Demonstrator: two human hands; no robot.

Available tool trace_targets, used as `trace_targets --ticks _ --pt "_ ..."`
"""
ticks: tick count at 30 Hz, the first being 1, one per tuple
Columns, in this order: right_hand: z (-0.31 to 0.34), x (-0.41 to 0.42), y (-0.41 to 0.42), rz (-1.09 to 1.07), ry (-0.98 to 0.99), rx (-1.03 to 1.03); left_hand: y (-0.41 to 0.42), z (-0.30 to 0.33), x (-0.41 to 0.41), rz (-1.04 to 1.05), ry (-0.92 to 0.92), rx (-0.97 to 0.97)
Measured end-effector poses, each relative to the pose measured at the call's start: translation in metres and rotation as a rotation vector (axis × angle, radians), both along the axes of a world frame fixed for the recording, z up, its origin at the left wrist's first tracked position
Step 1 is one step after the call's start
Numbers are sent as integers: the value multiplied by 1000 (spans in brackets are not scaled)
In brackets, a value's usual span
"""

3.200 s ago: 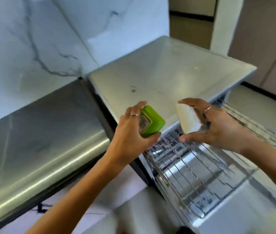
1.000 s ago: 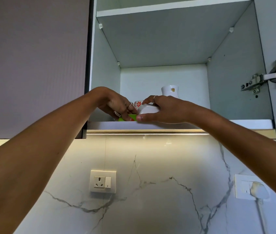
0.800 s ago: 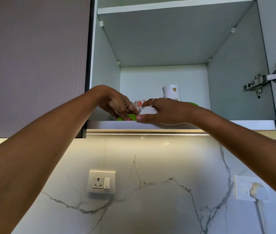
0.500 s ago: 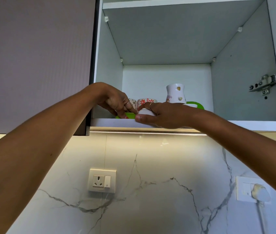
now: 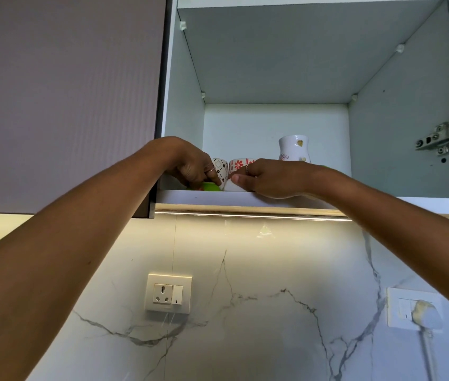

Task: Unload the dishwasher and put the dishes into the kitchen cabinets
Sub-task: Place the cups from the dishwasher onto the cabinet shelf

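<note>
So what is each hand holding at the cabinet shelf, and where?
Left hand grips the small green container from above, its top. Right hand curls over the small white container, gripping its right side and top.

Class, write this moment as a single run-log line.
step: shelving cups | left hand: holds green cup | right hand: holds white cup | place: cabinet shelf front edge
</note>
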State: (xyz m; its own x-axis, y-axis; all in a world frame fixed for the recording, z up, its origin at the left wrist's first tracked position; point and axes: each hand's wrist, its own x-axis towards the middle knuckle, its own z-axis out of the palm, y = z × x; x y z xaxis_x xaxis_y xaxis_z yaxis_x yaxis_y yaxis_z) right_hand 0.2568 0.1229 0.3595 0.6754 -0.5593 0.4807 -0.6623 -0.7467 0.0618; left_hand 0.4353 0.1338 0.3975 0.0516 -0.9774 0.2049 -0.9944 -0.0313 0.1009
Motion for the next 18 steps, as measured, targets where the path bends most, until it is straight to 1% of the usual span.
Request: trace_targets --ticks 5,10,15,18 --pt "-1 4 -10 7 -70 -4 1 0 0 -1 -30 -6" --pt "1 6 -16 -6 -97 22 2 0 -1 2 -56 -14" --pt "3 8 -20 28 -133 55 6 -1 -3 6 -76 -28" --pt "3 10 -22 50 -184 36 9 -2 -5 19 -91 -47"
